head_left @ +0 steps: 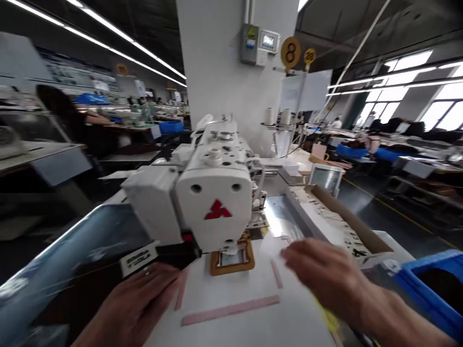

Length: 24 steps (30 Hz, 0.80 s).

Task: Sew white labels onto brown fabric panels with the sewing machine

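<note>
A white industrial sewing machine with a red three-diamond logo stands in front of me on a white table. Under its head lies an orange-brown clamp frame around a pale patch. My left hand rests flat on the table at the lower left, fingers apart, next to a pink tape strip. My right hand hovers blurred over the table to the right of the frame, fingers loosely spread, holding nothing that I can see.
A cardboard tray with small parts runs along the right of the machine. A blue bin stands at the lower right. A white pillar rises behind. A person sits at a workstation at the left.
</note>
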Tool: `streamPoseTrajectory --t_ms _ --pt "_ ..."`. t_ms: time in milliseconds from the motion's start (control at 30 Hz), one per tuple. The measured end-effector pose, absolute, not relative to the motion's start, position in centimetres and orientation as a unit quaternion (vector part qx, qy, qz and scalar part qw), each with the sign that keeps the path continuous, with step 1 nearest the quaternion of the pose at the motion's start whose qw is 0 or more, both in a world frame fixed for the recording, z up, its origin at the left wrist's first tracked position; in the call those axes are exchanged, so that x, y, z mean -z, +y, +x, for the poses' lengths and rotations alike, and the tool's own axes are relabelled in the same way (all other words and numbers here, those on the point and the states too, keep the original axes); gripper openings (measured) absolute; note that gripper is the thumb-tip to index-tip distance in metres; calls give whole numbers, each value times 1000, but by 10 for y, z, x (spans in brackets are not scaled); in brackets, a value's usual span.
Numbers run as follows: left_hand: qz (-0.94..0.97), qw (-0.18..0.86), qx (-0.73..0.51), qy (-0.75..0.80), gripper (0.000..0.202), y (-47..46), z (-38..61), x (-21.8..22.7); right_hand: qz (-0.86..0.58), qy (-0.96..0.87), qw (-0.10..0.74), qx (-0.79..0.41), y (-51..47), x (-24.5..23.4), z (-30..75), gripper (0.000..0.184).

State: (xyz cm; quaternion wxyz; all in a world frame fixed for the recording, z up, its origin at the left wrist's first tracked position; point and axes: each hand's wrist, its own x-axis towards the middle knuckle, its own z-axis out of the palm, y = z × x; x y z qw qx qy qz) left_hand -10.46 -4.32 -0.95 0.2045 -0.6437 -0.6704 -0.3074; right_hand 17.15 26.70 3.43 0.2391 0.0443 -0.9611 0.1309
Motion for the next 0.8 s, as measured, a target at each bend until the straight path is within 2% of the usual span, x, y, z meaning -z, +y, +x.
streamPoseTrajectory --t_ms 67,133,300,467,567,667,800 --pt "-662 166 278 -676 18 -55 -99 7 146 -968 192 -71 230 -16 159 31" --pt "-677 136 264 -674 21 -56 -87 4 174 -970 163 -38 206 2 149 30" --pt "-745 142 154 -633 36 -48 -45 13 160 -957 240 -22 191 23 149 27" --pt "-776 137 14 -615 62 -37 -37 11 178 -952 248 27 196 33 150 55" --pt "-793 80 20 -603 71 -24 -50 0 193 -949 245 44 202 42 140 67" --pt "-808 32 32 -588 70 -15 -64 -9 195 -949 241 61 205 46 133 75" --pt "-794 89 -5 -601 61 -19 -66 -8 169 -953 227 108 200 47 138 60"
